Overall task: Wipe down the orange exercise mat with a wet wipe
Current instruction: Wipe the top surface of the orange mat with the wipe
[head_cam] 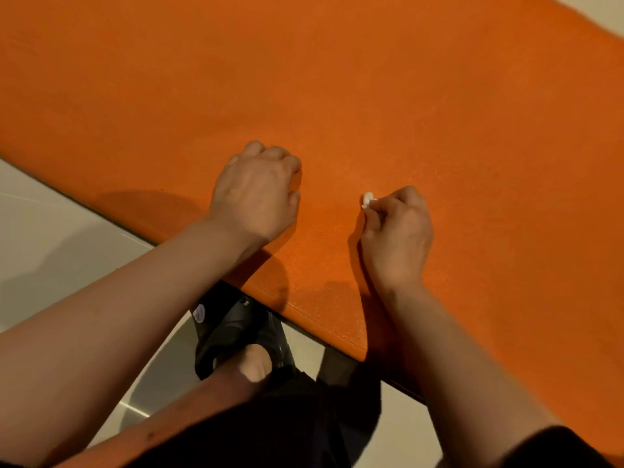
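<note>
Two bare hands rest on a wide orange exercise mat (337, 79), seen from above by the person they belong to. The right hand (398, 231) has its fingers curled in, pinching a small white wad of wet wipe (367, 199) between thumb and forefinger; only a little of the wipe shows past the fingertips, and it sits just above or on the mat surface, which of the two cannot be told. The left hand (256, 194) is curled into a loose fist holding nothing, its knuckles pointing away and its underside down on the mat, near the mat's close edge. The wipe lies between the two hands, closer to the right. There is one wipe and one mat.

The mat is a flat, finely textured foam sheet that fills most of the view and runs diagonally, its near edge slanting from the left down to the lower right. Below that edge is pale, glossy floor tile (50, 238). One foot in a black strapped sandal (236, 329) stands on the tile just beside the mat edge, with dark clothing (287, 427) at the bottom of the view.
</note>
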Tool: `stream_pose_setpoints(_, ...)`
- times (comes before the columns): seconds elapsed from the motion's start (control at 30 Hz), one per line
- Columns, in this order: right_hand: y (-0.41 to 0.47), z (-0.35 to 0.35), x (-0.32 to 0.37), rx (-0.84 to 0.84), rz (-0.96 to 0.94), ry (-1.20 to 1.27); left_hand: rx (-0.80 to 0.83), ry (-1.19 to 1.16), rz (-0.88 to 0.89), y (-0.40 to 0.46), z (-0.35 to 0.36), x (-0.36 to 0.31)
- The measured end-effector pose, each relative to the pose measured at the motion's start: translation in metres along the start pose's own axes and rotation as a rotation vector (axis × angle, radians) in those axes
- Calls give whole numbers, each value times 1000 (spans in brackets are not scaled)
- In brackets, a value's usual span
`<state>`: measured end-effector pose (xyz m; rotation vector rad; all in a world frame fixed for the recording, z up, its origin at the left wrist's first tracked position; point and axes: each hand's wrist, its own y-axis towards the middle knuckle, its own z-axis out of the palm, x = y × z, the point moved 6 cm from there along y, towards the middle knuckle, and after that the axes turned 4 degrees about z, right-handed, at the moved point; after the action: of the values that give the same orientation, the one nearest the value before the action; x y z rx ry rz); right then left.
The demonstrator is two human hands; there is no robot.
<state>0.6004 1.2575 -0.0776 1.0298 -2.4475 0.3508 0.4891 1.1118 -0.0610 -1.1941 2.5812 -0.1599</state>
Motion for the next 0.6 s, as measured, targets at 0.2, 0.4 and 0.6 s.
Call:
stream_pose_setpoints(0.2, -1, 43, 62, 186, -289, 115, 67, -28, 45, 17, 3, -5)
stream_pose_setpoints(0.4, 42, 1, -19, -15, 13, 37, 84, -69, 51, 27, 1, 0)
stream_pose_setpoints(0.6, 27, 44, 52, 142, -250, 149, 42, -131, 65, 49, 5, -5)
